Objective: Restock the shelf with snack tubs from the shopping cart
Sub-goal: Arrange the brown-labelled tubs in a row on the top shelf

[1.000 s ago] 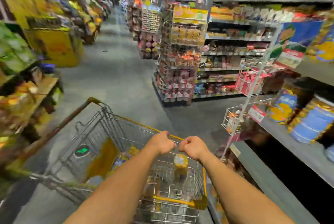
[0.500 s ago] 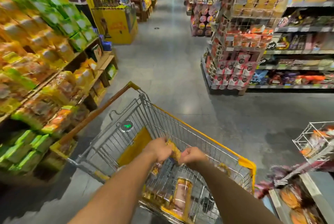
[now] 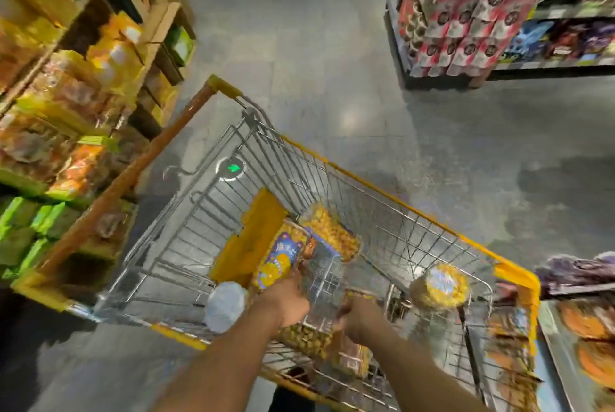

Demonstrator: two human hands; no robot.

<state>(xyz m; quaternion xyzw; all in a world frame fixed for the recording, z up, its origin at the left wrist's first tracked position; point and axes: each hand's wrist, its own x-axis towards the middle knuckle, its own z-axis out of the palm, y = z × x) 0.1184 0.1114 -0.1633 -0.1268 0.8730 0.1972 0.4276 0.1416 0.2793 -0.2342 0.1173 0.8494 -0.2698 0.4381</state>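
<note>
A wire shopping cart [image 3: 399,202] with yellow rims stands crosswise in front of me, its orange handle on the left. Several clear snack tubs lie in it: one with a blue label [image 3: 279,258], one behind it [image 3: 336,232], a white-lidded one [image 3: 226,308] and an upright one at the right [image 3: 439,285]. Both my arms reach over the near rim. My left hand [image 3: 289,305] and right hand [image 3: 359,315] grip a blurred tub [image 3: 306,338] from either side.
Shelves of yellow, orange and green snack bags [image 3: 66,112] stand close on the left, next to the cart handle. A low shelf with orange packs [image 3: 585,355] is at the lower right. A display rack of red-and-white packs [image 3: 466,22] stands across the grey aisle floor.
The view has tilted down onto the cart. My hands left the cart's rim and went down into the basket, closing on a tub between them.
</note>
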